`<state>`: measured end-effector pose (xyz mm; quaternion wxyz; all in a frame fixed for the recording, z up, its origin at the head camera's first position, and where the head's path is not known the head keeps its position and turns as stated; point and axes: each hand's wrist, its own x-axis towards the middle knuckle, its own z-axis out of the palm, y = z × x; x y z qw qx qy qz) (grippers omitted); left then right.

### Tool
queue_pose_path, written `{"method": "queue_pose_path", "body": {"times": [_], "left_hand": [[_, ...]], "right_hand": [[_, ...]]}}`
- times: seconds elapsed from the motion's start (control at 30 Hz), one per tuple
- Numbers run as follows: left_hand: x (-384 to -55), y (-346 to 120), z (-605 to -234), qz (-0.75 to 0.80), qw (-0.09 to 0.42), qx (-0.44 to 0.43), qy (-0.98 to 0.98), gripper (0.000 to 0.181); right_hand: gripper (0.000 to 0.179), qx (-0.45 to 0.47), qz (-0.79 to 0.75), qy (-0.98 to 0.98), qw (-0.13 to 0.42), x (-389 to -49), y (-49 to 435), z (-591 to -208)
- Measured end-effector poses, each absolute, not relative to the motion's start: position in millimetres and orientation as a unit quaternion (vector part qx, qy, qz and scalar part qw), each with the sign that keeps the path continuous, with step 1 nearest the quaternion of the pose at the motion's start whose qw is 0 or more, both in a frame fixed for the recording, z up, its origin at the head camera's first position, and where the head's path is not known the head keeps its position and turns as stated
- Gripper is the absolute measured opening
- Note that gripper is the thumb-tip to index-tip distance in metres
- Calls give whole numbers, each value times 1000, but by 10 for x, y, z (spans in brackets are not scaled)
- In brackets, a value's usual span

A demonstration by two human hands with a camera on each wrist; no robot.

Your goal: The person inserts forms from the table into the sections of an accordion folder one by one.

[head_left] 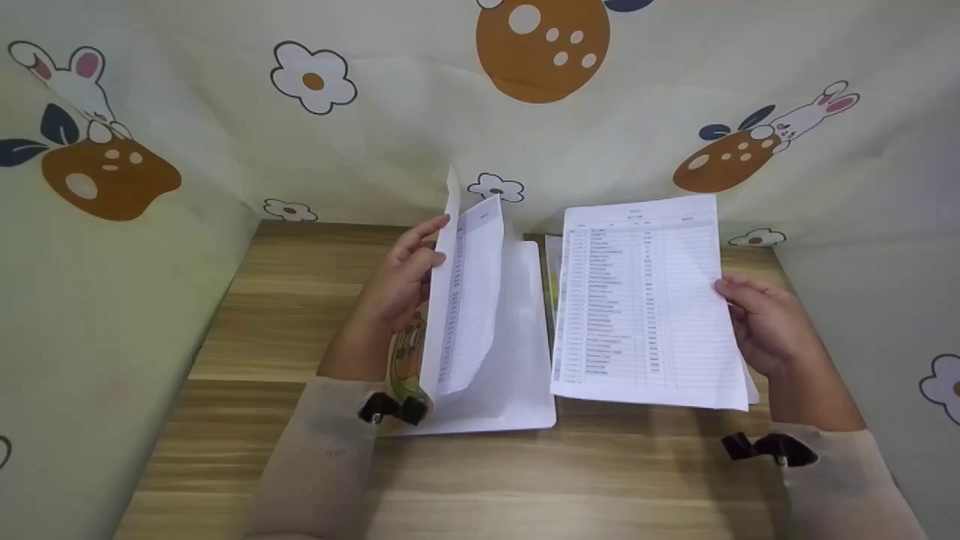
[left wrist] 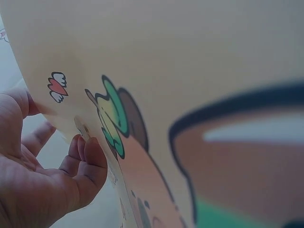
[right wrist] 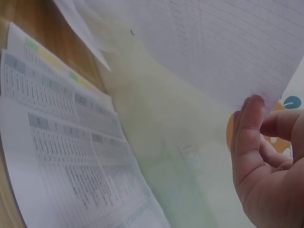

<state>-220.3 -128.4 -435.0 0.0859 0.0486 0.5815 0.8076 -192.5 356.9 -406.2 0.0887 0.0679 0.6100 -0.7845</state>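
Note:
My left hand (head_left: 397,285) grips the far part of the raised cover of a white folder (head_left: 525,375), near its edge. In the left wrist view the cover's outside (left wrist: 156,57) shows cartoon drawings and a small winged heart. A sheet with a printed table (head_left: 476,292) stands inside, leaning along the raised cover. To the right, my right hand (head_left: 772,330) pinches the right edge of another printed table sheet (head_left: 622,300) and holds it tilted up beside the folder. The right wrist view shows the fingertips (right wrist: 256,102) at this sheet's edge.
More printed sheets (right wrist: 71,156) lie on the wooden table (head_left: 600,480) under the held sheet, some with green and yellow cells. Behind the table hangs a pale cloth (head_left: 397,142) with rabbits, flowers and orange fruit. Black straps (head_left: 772,448) sit on both sleeves.

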Motion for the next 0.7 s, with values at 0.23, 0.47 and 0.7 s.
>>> {"method": "queue_pose_path", "body": {"times": [0.23, 0.47, 0.7], "left_hand": [[-2207, -1278, -4353, 809, 87, 43, 580, 58], [-2202, -1286, -4349, 807, 90, 51, 581, 57], [-2194, -1293, -4351, 802, 91, 55, 587, 57]], "right_hand": [[25, 48, -791, 604, 88, -1919, 3425, -4004], [28, 40, -802, 591, 75, -1938, 3261, -3947], [25, 36, -807, 585, 77, -1969, 3106, -3933]]}}
